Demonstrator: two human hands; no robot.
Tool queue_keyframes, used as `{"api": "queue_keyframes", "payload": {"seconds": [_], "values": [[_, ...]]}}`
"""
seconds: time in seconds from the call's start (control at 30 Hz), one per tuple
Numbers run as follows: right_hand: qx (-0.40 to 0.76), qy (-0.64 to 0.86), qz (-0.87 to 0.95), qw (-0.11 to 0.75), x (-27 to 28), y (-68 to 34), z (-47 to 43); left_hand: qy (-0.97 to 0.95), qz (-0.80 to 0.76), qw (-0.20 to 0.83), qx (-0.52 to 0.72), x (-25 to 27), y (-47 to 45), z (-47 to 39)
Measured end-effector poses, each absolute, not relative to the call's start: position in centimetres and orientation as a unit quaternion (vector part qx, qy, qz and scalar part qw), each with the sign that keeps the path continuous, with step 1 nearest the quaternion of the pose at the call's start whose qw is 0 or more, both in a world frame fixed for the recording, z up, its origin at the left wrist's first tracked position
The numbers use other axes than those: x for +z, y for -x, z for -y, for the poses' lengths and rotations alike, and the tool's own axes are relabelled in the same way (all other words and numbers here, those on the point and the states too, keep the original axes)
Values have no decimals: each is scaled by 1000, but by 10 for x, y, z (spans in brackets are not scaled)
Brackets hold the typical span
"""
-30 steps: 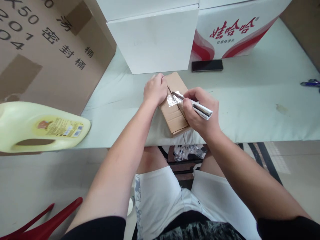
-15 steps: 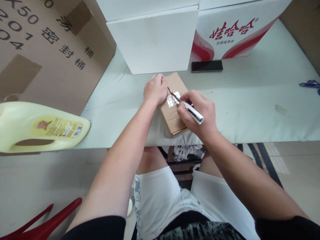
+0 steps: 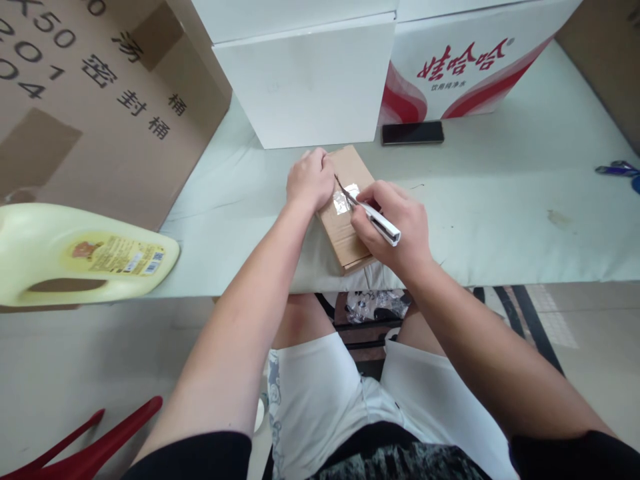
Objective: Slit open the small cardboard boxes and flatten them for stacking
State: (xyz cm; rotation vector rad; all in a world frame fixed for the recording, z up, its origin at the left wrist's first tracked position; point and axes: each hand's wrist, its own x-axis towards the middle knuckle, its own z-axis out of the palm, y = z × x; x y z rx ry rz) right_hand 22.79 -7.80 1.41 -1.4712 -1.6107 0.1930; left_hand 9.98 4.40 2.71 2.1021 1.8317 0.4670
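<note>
On the table lies a small brown cardboard box (image 3: 346, 239), its top crossed by a shiny strip of clear tape (image 3: 341, 203). My left hand (image 3: 311, 181) is closed over the box's far left edge, its fingers curled and the fingertips partly hidden. In my right hand (image 3: 407, 227) is a white-handled utility knife (image 3: 383, 225), gripped between thumb and fingers. The dark blade points away to the upper left and lies at the tape, along a dark slit in the box top. The blade tip is close to my left fingers.
White cartons (image 3: 310, 83) and a red-and-white carton (image 3: 450, 80) stand behind the box, with a black phone (image 3: 413, 133) before them. At left are a large brown carton (image 3: 115, 127) and a pale yellow jug (image 3: 85, 257). Blue-handled scissors (image 3: 617, 171) lie far right.
My right hand and the knife have shifted slightly left over the box, the blade further along the slit. My left hand and the box have stayed in place.
</note>
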Motion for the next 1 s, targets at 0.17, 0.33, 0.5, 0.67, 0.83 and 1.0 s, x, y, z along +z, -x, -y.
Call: {"api": "queue_keyframes", "payload": {"seconds": [0.17,0.33,0.5,0.67,0.83,1.0], "values": [[71,588,651,474,13,-228,80,-734,-641,156,161,27,-100,-43],[56,578,645,497,12,-227,81,-733,-642,157,158,29,-101,-42],[57,586,640,494,13,-226,80,-730,-643,161,166,28,-101,-43],[75,593,645,477,14,-226,80,-730,-643,163,167,27,-100,-44],[76,598,641,474,14,-226,80,-733,-641,161,164,28,-100,-43],[62,589,636,495,13,-224,81,-731,-642,160,165,27,-100,-43]]}}
